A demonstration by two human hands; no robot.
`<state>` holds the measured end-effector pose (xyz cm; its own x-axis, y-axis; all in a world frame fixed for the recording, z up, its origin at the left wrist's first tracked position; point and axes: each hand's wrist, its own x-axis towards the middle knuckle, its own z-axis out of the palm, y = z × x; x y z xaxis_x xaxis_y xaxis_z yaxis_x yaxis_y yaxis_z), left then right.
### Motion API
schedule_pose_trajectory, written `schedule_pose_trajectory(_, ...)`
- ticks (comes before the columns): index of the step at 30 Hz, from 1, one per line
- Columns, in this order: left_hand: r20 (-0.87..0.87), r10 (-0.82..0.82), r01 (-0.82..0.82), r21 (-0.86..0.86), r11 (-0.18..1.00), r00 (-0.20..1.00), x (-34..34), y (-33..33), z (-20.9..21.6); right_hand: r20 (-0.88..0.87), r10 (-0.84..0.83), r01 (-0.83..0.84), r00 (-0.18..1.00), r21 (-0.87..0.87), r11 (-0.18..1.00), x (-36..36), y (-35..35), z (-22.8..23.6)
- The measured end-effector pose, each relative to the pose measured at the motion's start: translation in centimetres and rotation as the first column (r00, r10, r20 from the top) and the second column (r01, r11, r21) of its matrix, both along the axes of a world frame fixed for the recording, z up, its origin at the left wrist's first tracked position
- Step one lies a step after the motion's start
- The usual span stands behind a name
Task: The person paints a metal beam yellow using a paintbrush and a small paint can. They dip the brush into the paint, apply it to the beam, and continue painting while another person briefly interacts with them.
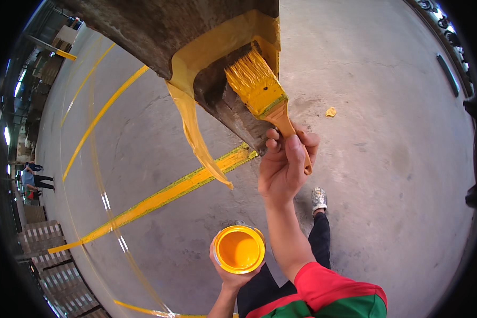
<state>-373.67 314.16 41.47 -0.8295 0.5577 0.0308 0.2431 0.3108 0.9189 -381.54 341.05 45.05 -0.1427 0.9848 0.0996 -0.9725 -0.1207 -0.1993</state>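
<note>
My right hand (286, 164) is closed round the wooden handle of a paintbrush (262, 90). Yellow paint coats its bristles, which lie against or just in front of the dark, worn surface of a column (159, 26). A band of masking tape (188, 63) runs across that column, and a loose strip of it (193, 132) dangles toward the floor. Lower down, my left hand (230, 275) grips a round open can of yellow paint (239, 249), held upright with its mouth facing up. Whether the bristles touch the column I cannot tell.
A yellow painted line (164, 199) with taped edges crosses the grey concrete floor (387, 159) to the column's foot. More yellow lines lie at left. A crumpled yellow scrap (330, 112) rests at right. Stacked pallets (63, 275) and a person (34, 177) are far left.
</note>
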Motion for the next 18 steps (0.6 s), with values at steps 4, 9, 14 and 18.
schedule_pose_trajectory(4,0.008,0.020,-0.019,-0.076,0.997,1.000,0.3,-0.7,-0.5,-0.003,0.015,-0.015,1.000,0.020,1.000,-1.2,-0.2,-0.2)
schedule_pose_trajectory(9,0.014,0.030,-0.029,-0.078,0.997,0.999,0.4,-1.2,-0.9,0.167,-0.065,0.064,0.984,0.012,0.998,-3.2,-0.3,-0.3)
schedule_pose_trajectory(14,0.039,0.034,-0.031,-0.051,0.998,0.999,0.4,-1.0,-0.7,0.326,-0.220,0.199,0.919,0.097,0.975,-1.6,-1.2,-0.2)
schedule_pose_trajectory(18,0.039,0.018,-0.017,-0.028,0.999,0.999,0.2,-0.9,-0.7,0.297,-0.282,0.235,0.912,0.184,0.954,-0.2,-1.9,0.5)
